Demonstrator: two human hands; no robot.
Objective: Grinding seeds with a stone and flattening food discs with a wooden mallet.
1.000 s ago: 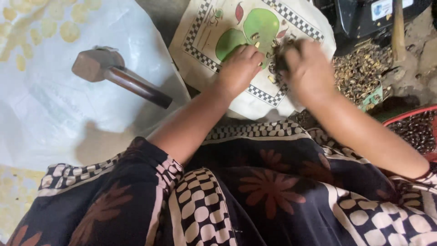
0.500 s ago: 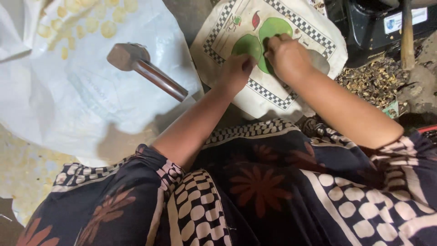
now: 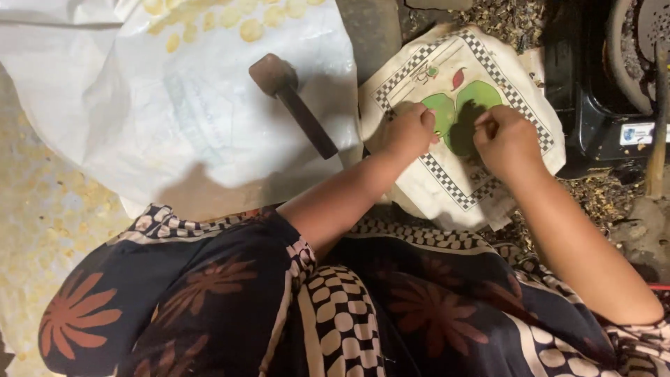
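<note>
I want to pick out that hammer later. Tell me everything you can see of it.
The hammer has a blocky, rusty-brown head, apparently metal, and a dark, round handle. It lies flat on the white sack, head toward the upper left, handle slanting down-right toward the left hand. Neither hand touches it; only the sack does.

Hammer [image 3: 293, 105] left of cloth [image 3: 447, 188], black appliance [image 3: 593, 105] crowding right.

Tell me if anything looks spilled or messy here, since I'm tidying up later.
Yes: dark husk-like debris lies scattered on the ground beside the printed cloth, near the right hand. A hammer lies loose on the white sheet.
</note>
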